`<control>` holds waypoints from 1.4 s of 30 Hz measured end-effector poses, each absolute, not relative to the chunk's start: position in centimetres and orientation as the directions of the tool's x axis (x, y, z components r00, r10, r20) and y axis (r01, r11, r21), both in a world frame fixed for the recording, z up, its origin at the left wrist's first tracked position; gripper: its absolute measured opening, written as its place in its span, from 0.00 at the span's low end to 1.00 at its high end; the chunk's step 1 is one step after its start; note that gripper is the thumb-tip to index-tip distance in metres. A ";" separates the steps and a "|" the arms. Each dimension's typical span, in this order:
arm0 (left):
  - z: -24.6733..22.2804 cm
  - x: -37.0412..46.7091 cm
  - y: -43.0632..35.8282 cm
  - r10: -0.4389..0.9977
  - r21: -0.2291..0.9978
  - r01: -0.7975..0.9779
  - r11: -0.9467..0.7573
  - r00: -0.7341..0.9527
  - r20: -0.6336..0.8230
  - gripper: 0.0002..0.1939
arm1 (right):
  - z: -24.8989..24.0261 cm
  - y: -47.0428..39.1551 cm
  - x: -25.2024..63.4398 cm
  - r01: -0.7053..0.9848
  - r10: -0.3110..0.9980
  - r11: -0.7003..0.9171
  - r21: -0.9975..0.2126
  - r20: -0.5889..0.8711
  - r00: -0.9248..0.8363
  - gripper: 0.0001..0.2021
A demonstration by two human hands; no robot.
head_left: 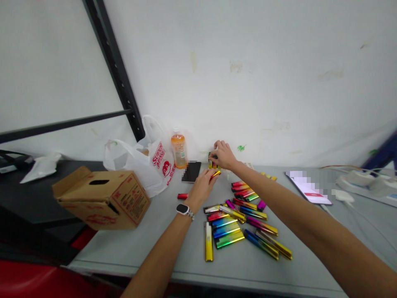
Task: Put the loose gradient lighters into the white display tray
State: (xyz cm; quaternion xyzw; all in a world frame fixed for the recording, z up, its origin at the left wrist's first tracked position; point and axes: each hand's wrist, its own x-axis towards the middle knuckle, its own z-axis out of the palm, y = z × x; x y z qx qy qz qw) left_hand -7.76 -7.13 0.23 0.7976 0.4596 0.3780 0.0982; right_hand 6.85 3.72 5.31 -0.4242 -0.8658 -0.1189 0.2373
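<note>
Closest to the camera, the person's right forearm point(297, 223) slanted across the grey table point(124, 248), and the left forearm point(166, 252) came up beside it, a watch point(182, 209) at its wrist. From where I stood, the left hand point(201, 186) had its fingers closed around one shiny lighter point(216, 174), gold at the showing end. Farther off, near the wall point(279, 82), the right hand point(225, 155) had its fingertips drawn narrow at a small upright group point(210, 164) of what looked like lighters; I couldn't tell whether it gripped one or merely touched them.

By my reckoning the work was at an early stage: only that little group stood up, while plenty of loose lighters point(228, 240) lay scattered between the arms, and a red lighter point(182, 196) lay apart, just left of the left wrist.

As for room, the back was tight: the wall rose behind the group, with a dark slab point(192, 173) and an orange bottle point(179, 151) to its left. A cardboard box point(102, 198) and a white bag point(155, 161) closed in the left side; a lit phone point(307, 190) bounded the right. Bare tabletop showed between box and left forearm, and a strip ran between the nearest lighters and the front edge point(102, 268)
</note>
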 end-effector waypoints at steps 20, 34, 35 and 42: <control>0.2 -4.0 -7.5 0.929 0.902 -0.223 -0.369 -0.122 0.349 0.20 | 0.2 -8.3 10.2 0.630 0.786 0.610 -0.480 0.464 -0.408 0.17; 1.3 -4.0 -8.3 0.970 0.899 -0.385 -0.208 0.039 0.241 0.26 | -0.1 -8.2 12.3 0.477 0.863 0.494 -0.727 0.477 -0.166 0.27; 1.4 -4.2 -8.4 0.979 0.910 -0.383 -0.156 0.064 0.195 0.29 | -0.1 -8.2 12.3 0.472 0.867 0.488 -0.734 0.469 -0.166 0.27; 1.5 -3.9 -8.6 0.987 0.975 -0.209 -0.077 -0.152 0.045 0.29 | -0.2 -8.4 12.0 0.483 0.880 0.468 -0.740 0.441 -0.176 0.30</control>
